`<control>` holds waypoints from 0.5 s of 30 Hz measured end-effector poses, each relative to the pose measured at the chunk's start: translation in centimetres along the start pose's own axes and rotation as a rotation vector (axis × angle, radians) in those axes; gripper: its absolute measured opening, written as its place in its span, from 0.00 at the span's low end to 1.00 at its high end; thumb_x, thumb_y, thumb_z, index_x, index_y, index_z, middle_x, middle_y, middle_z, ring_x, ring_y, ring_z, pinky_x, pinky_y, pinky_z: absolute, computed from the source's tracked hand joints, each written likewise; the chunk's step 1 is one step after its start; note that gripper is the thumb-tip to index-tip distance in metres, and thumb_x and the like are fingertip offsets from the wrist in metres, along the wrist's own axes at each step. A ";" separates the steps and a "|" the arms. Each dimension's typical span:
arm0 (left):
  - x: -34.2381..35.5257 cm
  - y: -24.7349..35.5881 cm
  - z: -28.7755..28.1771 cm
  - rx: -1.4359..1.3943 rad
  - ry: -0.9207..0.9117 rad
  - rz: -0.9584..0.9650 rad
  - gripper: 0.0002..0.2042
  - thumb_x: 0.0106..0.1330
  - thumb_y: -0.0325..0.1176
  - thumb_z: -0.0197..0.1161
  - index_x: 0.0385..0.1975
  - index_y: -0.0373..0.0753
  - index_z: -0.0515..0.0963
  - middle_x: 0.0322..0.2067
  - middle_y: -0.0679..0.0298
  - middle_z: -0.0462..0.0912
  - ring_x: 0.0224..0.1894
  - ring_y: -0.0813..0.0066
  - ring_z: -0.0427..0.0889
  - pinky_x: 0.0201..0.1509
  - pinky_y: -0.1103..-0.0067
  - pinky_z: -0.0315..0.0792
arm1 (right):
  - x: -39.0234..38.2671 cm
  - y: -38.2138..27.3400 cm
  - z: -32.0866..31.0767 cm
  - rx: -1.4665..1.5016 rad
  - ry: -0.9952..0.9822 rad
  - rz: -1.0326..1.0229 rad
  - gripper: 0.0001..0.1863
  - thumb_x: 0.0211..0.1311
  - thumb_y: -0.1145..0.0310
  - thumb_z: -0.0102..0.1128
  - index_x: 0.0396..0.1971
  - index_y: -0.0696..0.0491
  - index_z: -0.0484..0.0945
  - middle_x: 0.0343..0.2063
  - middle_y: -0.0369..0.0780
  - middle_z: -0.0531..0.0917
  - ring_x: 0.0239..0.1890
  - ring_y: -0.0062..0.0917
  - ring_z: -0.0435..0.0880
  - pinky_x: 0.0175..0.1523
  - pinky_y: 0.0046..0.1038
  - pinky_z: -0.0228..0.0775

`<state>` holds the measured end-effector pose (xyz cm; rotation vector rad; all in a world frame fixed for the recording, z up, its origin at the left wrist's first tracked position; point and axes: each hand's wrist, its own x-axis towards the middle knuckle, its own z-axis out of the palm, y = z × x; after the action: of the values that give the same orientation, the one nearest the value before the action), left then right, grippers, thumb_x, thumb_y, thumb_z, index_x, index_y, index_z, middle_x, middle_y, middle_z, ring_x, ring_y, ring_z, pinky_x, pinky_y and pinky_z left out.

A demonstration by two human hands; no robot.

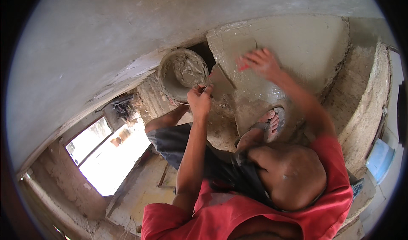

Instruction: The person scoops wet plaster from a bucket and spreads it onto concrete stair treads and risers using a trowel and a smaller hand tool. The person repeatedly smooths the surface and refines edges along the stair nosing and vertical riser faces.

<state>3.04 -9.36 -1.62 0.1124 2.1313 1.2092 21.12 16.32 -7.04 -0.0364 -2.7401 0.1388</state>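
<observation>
- Head view, surface and room: you work over a smooth, wet grey surface (304, 48) with a ragged left edge; a pale wall (106, 31) curves across the upper left. A bright window (108, 159) lies at lower left, and a light-blue object (380, 160) at far right. Your sandalled foot (273, 125) rests on the lower part of the surface.
- Head view, appearance: the bucket (170, 79), round and mortar-smeared, stands left of the surface and contains thick, glossy grey mortar (190, 68). The flat plate (222, 83) is grey-brown, straight-edged and coated; it lies between bucket and surface. The red tool (243, 66) shows only a small bright part, over the left half of the surface.
- Head view, hands: your left hand (199, 99) is closed in a pinch at the plate's left side, beside the bucket rim. Your right hand (262, 63), blurred, is curled around the red tool.
- Head view, orientation: the plate's right edge slants from upper left to lower right. The red end points left, toward the bucket; fingers and blur hide the tool's full long axis. The bucket's mouth faces up toward you.
</observation>
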 end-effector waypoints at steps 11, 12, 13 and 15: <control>0.4 -1.3 -2.6 -0.263 0.033 -0.034 0.10 0.62 0.31 0.70 0.33 0.28 0.84 0.23 0.68 0.81 0.27 0.83 0.76 0.33 0.80 0.70 | 5.2 -2.2 -3.0 0.168 -0.021 -0.094 0.20 0.55 0.70 0.65 0.50 0.49 0.87 0.44 0.32 0.84 0.48 0.26 0.79 0.55 0.33 0.69; 0.5 -1.3 -3.0 -0.280 0.037 -0.071 0.10 0.62 0.31 0.70 0.32 0.28 0.84 0.23 0.68 0.81 0.27 0.83 0.76 0.33 0.80 0.70 | 7.0 -1.2 -3.0 0.194 -0.076 -0.088 0.18 0.56 0.70 0.66 0.49 0.48 0.87 0.43 0.32 0.83 0.47 0.26 0.79 0.56 0.33 0.69; 0.6 -1.4 -3.4 -0.300 0.047 -0.111 0.09 0.62 0.30 0.70 0.32 0.28 0.84 0.24 0.69 0.81 0.28 0.83 0.76 0.34 0.80 0.70 | 8.8 -0.2 -3.1 0.154 -0.102 -0.108 0.18 0.56 0.70 0.66 0.48 0.48 0.87 0.43 0.32 0.83 0.47 0.26 0.79 0.57 0.32 0.69; 0.9 -1.4 -3.9 -0.220 0.063 -0.078 0.09 0.62 0.29 0.70 0.31 0.28 0.84 0.24 0.68 0.82 0.28 0.83 0.76 0.33 0.80 0.70 | 11.6 1.2 -3.3 0.083 -0.216 -0.150 0.16 0.57 0.70 0.66 0.47 0.49 0.88 0.42 0.32 0.83 0.47 0.26 0.79 0.58 0.31 0.69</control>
<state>0.43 -12.66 -1.87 -0.1058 2.0202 1.4067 11.75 18.37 0.29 0.2185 -2.9351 0.2264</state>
